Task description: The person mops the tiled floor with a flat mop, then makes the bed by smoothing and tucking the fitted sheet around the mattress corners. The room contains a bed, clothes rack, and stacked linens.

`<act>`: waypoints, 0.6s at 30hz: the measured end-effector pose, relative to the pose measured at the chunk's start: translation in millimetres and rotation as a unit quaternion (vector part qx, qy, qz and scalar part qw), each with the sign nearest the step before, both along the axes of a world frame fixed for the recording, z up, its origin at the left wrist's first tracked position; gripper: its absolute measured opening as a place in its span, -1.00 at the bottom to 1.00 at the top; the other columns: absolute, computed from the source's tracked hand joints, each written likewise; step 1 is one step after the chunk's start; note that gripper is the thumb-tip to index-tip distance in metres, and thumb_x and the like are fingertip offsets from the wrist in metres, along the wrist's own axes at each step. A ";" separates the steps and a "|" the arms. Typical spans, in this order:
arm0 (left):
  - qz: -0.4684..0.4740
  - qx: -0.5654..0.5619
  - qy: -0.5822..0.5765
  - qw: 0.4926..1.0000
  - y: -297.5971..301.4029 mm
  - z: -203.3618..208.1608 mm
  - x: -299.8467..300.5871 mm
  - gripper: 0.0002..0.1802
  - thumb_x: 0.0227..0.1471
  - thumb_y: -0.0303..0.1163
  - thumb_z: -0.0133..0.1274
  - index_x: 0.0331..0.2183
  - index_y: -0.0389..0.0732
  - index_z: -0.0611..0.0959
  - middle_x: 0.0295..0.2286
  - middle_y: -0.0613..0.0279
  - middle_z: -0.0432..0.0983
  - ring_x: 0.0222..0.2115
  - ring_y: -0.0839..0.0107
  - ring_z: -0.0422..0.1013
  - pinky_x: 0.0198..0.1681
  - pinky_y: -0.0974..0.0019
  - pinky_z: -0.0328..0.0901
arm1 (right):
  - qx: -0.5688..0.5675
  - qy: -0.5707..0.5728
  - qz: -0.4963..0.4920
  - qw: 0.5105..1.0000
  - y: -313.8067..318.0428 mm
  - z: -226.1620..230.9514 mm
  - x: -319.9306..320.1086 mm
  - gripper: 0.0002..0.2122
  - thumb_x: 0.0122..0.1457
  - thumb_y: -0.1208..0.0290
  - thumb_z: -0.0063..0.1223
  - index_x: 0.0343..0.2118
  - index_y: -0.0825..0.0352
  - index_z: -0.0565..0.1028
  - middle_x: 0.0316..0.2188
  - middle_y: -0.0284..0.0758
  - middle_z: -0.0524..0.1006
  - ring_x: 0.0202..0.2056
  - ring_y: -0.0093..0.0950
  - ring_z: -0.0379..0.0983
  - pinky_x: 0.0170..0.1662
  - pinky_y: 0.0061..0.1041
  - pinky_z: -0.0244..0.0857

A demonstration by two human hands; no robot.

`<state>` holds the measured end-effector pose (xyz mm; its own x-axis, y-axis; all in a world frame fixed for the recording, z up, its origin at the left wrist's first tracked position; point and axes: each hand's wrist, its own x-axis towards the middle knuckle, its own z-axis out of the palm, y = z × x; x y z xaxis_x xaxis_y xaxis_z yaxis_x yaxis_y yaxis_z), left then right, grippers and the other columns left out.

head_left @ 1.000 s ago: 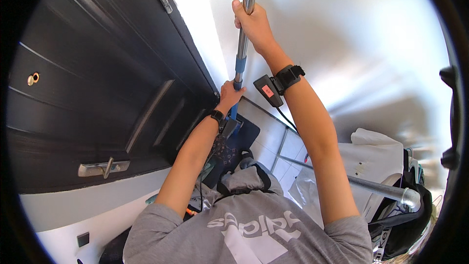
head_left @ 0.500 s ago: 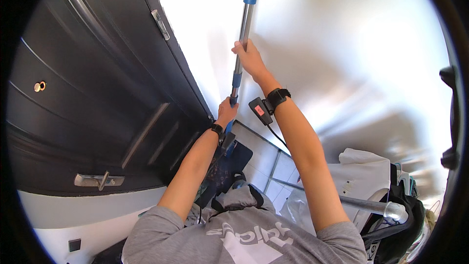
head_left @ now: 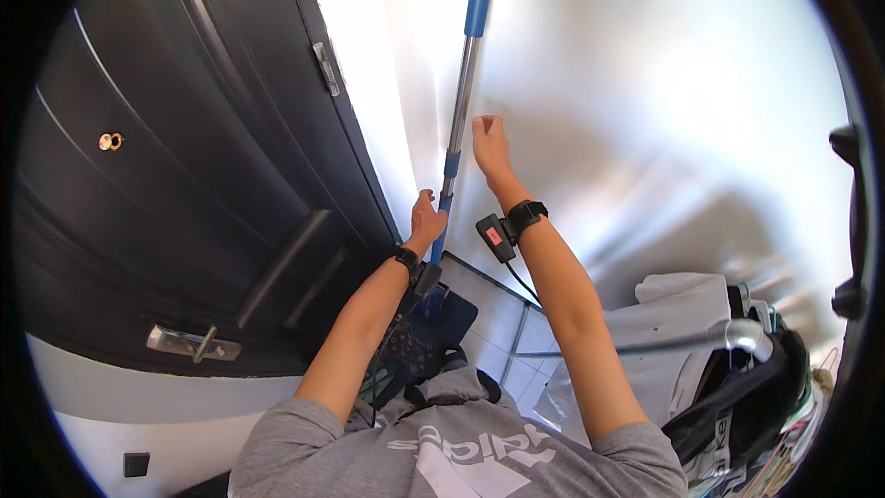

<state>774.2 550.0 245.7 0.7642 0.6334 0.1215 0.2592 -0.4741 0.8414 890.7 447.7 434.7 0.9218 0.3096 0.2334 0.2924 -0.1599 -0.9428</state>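
A long telescopic pole (head_left: 461,97) stands nearly upright in front of me, with blue sleeves and a bare metal shaft; its upper end leaves the picture. Low on it, my left hand (head_left: 428,221) is beside the blue lower sleeve (head_left: 444,205), its thumb sticking up and its fingers loosened against the pole. Just right of the shaft, my right hand (head_left: 491,148) is apart from the pole. Its fingers are curled in, with nothing visible in them. Each wrist wears a black strap with a small device, the right one (head_left: 496,237) trailing a cable.
A dark panelled door (head_left: 249,175) with a metal handle (head_left: 194,343) is on the left. White wall (head_left: 645,65) fills the right. A metal rail (head_left: 636,347) and hanging clothes (head_left: 747,387) are at lower right. A dark mat (head_left: 458,312) lies on the tiled floor.
My right hand has let go of the metal shaft and moved slightly right and down. My left hand has loosened and slipped to the pole's left side. The view has shifted slightly.
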 end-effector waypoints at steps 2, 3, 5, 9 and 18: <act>-0.011 0.001 -0.022 1.000 -0.4 13.1 -5.3 -0.41 -0.12 -0.52 0.06 0.02 -0.40 0.37 -0.07 -0.20 0.46 -0.04 -0.08 0.41 0.05 0.08 0.29 | 0.003 0.008 -0.025 1.000 -9.3 2.9 -10.1 -0.62 0.31 0.13 -0.13 -0.09 0.43 0.40 -0.13 -0.12 0.53 -0.07 -0.28 0.45 0.02 -0.36 0.28; -0.018 0.000 -0.033 0.999 -1.1 20.6 -7.2 -0.41 -0.12 -0.53 0.05 0.02 -0.40 0.37 -0.08 -0.19 0.47 -0.04 -0.07 0.41 0.05 0.08 0.30 | 0.006 0.011 -0.031 0.999 -14.0 4.3 -16.5 -0.62 0.31 0.13 -0.14 -0.09 0.43 0.41 -0.14 -0.13 0.53 -0.08 -0.29 0.45 0.02 -0.36 0.28; -0.029 -0.002 -0.067 0.997 -4.7 34.2 -14.9 -0.43 -0.11 -0.54 0.05 0.01 -0.38 0.38 -0.08 -0.16 0.48 -0.05 -0.03 0.42 0.04 0.09 0.31 | 0.016 0.012 -0.041 0.999 -23.5 6.5 -32.1 -0.61 0.31 0.13 -0.14 -0.10 0.43 0.41 -0.14 -0.13 0.53 -0.10 -0.30 0.45 0.00 -0.37 0.28; -0.049 -0.028 -0.131 0.990 -14.3 55.3 -37.0 -0.46 -0.11 -0.56 0.05 -0.01 -0.34 0.39 -0.09 -0.13 0.49 -0.06 0.04 0.44 0.02 0.10 0.32 | 0.053 0.011 -0.046 0.997 -41.5 5.3 -73.1 -0.62 0.33 0.14 -0.18 -0.18 0.43 0.47 -0.20 -0.19 0.56 -0.16 -0.41 0.46 -0.08 -0.41 0.30; -0.180 -0.277 -0.186 0.925 -112.2 98.0 -98.0 -0.60 -0.06 -0.67 0.00 -0.10 -0.28 0.47 -0.19 0.13 0.50 -0.15 0.36 0.45 -0.16 0.34 0.40 | 0.210 0.065 0.043 0.975 -134.2 12.4 -212.9 -0.61 0.41 0.16 -0.29 -0.30 0.37 0.50 -0.38 -0.33 0.56 -0.26 -0.53 0.50 -0.13 -0.50 0.38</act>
<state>676.2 437.8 343.7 0.9088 0.3887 0.1514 -0.1876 0.0565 0.9806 677.8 313.5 447.1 0.9271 0.2882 0.2396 0.1620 0.2683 -0.9496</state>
